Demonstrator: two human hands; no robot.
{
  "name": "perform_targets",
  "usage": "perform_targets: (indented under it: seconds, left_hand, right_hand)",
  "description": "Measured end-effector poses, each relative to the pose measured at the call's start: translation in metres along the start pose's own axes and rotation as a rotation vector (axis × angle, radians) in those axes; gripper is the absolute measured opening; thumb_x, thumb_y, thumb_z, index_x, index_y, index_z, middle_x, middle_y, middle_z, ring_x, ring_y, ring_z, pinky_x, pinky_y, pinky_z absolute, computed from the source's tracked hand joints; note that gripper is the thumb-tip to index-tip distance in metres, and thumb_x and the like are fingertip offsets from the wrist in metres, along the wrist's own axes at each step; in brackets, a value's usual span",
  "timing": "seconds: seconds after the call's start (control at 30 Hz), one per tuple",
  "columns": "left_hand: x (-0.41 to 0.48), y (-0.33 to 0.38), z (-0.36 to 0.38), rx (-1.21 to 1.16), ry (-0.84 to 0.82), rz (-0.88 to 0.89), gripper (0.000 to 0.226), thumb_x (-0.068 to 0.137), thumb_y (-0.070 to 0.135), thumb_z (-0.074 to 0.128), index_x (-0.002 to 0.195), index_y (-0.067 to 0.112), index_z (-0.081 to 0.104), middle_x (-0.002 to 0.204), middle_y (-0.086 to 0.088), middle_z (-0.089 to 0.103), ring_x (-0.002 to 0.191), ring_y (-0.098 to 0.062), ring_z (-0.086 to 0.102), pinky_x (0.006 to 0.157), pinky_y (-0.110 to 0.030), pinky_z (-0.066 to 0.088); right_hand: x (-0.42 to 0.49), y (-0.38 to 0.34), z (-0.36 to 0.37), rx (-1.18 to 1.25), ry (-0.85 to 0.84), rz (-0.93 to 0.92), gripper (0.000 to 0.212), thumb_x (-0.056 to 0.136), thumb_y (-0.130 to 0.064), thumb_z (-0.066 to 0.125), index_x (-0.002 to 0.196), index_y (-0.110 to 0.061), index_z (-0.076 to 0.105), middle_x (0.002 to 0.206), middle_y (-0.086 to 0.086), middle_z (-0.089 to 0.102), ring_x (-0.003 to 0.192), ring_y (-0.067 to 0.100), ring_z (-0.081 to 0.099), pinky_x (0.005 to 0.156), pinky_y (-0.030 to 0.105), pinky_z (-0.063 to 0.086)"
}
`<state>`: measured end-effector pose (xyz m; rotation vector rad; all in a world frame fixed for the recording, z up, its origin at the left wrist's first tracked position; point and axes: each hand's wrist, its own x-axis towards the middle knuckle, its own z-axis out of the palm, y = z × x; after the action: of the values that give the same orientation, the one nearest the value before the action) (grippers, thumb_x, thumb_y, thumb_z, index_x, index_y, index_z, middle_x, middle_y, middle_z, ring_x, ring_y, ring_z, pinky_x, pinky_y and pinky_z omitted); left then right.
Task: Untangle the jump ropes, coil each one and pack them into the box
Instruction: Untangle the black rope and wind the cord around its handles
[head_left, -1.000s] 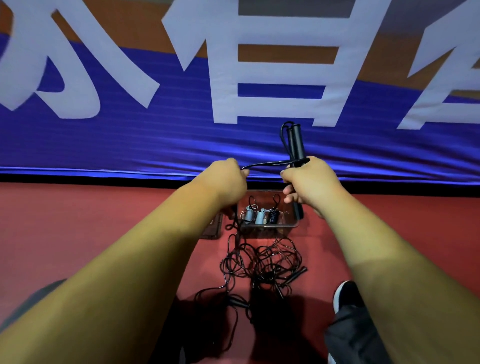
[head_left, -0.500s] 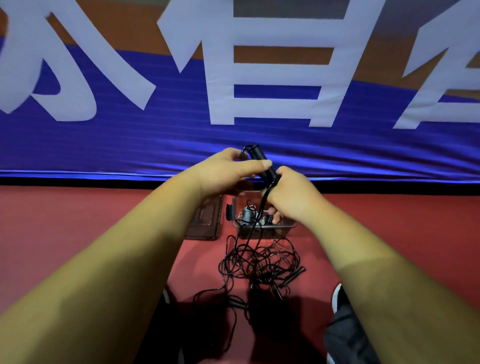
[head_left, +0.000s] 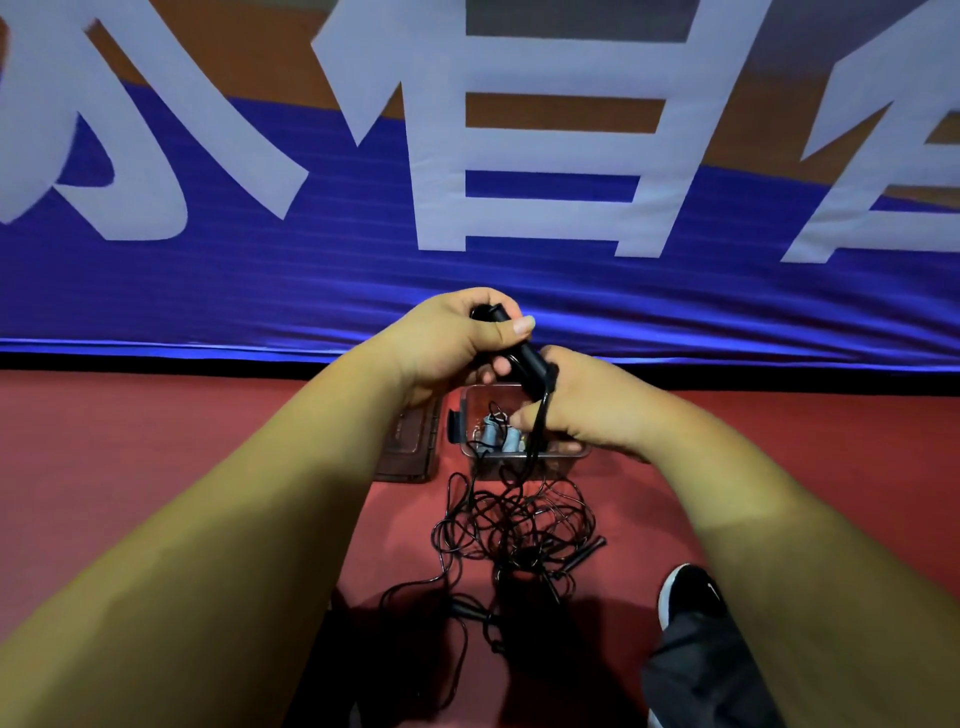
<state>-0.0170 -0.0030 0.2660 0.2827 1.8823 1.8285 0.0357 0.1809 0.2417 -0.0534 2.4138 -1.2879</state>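
My left hand (head_left: 447, 343) grips the upper end of a pair of black jump rope handles (head_left: 524, 356), thumb laid across them. My right hand (head_left: 587, 405) holds their lower end, and thin black cord (head_left: 537, 436) runs down over its fingers. That cord drops into a tangled heap of black jump ropes (head_left: 519, 525) on the red floor, with more black handles lying in it. Behind the heap stands a clear plastic box (head_left: 467, 452) holding several coiled ropes with pale blue and grey handles (head_left: 491, 434).
The box's dark lid (head_left: 410, 447) lies flat on the floor left of the box. A blue banner (head_left: 260, 291) with large white characters hangs just behind. My black shoe (head_left: 688, 592) and dark trouser leg sit at the lower right.
The black handles came down from upright in my right hand to a slant held between both hands. My left hand let go of the stretched cord and closed round the handles' top.
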Motion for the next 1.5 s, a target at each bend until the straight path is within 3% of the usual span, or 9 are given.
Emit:
perform_targets:
  seconds: [0.13,0.27,0.4,0.57,0.67,0.87,1.07,1.23,1.5]
  left_hand:
    - [0.000,0.001,0.001,-0.048,-0.026,-0.007,0.011,0.096,0.018,0.073,0.092,0.018,0.062,0.098,-0.018,0.056,0.059,-0.014,0.056,0.052,-0.021,0.047]
    - [0.003,-0.002,0.006,-0.058,-0.021,-0.008,0.011,0.096,0.020,0.074,0.096,0.015,0.063,0.096,-0.017,0.058,0.059,-0.013,0.056,0.051,-0.021,0.047]
    - [0.009,-0.004,0.016,-0.040,0.052,0.016,0.022,0.096,0.029,0.075,0.101,0.009,0.065,0.087,-0.014,0.060,0.058,-0.012,0.054,0.051,-0.022,0.044]
    - [0.011,-0.014,0.022,0.084,-0.009,-0.204,0.083,0.083,0.078,0.063,0.121,0.005,0.065,0.112,-0.015,0.073,0.091,-0.024,0.073,0.085,-0.035,0.062]
    - [0.009,-0.030,0.019,0.276,-0.324,-0.374,0.118,0.067,0.099,0.051,0.134,0.003,0.061,0.124,-0.009,0.068,0.098,-0.031,0.049,0.091,-0.036,0.039]
    - [-0.003,-0.034,0.011,0.466,-0.466,-0.194,0.034,0.110,0.039,0.047,0.126,0.018,0.070,0.108,-0.006,0.071,0.098,-0.024,0.064,0.090,-0.043,0.045]
    - [-0.010,-0.022,0.014,0.416,-0.475,-0.008,0.019,0.110,0.024,0.053,0.108,0.009,0.066,0.114,-0.014,0.074,0.095,-0.014,0.066,0.090,-0.036,0.051]
    - [-0.012,-0.019,0.015,0.278,-0.454,-0.067,0.012,0.106,0.018,0.061,0.110,0.007,0.062,0.105,-0.022,0.073,0.096,-0.031,0.071,0.094,-0.050,0.050]
    - [-0.013,-0.013,0.013,0.257,-0.376,-0.112,0.020,0.096,0.002,0.071,0.085,0.011,0.056,0.088,-0.023,0.069,0.090,-0.035,0.072,0.085,-0.040,0.050]
  right_hand:
    - [-0.003,0.012,-0.006,-0.015,0.019,0.000,0.069,0.063,-0.051,0.091,0.115,-0.024,0.055,0.106,0.021,0.071,0.070,0.020,0.060,0.068,0.049,0.050]
    - [-0.009,0.010,-0.010,0.036,0.022,0.028,0.069,0.066,-0.052,0.091,0.114,-0.019,0.055,0.079,0.010,0.060,0.061,0.021,0.053,0.059,0.040,0.045]
    - [-0.005,0.007,-0.010,-0.008,0.170,0.066,0.036,0.081,-0.032,0.079,0.105,-0.012,0.061,0.067,0.007,0.062,0.058,0.025,0.055,0.057,0.040,0.045]
    - [0.000,0.008,-0.016,-0.031,0.280,0.149,0.005,0.081,-0.012,0.059,0.084,-0.015,0.057,0.056,0.008,0.062,0.048,0.026,0.053,0.059,0.041,0.047]
    - [0.000,0.010,-0.022,-0.042,0.328,0.174,0.007,0.079,-0.014,0.058,0.085,-0.013,0.060,0.057,0.008,0.064,0.049,0.027,0.056,0.060,0.041,0.050]
    - [-0.001,0.016,-0.029,-0.124,0.359,0.205,0.005,0.082,-0.011,0.061,0.079,-0.007,0.060,0.056,0.014,0.061,0.045,0.027,0.052,0.056,0.038,0.046]
    - [-0.001,0.017,-0.024,-0.242,0.367,0.181,0.007,0.086,-0.019,0.064,0.088,-0.013,0.063,0.064,0.008,0.067,0.042,0.024,0.060,0.051,0.034,0.052]
    - [-0.002,0.017,-0.024,-0.302,0.339,0.177,0.007,0.089,-0.023,0.065,0.088,-0.016,0.066,0.068,0.007,0.069,0.047,0.023,0.063,0.055,0.035,0.056]
    - [0.009,0.021,-0.016,-0.348,0.339,0.216,0.007,0.087,-0.018,0.060,0.088,-0.015,0.066,0.069,0.012,0.072,0.053,0.029,0.067,0.055,0.039,0.057]
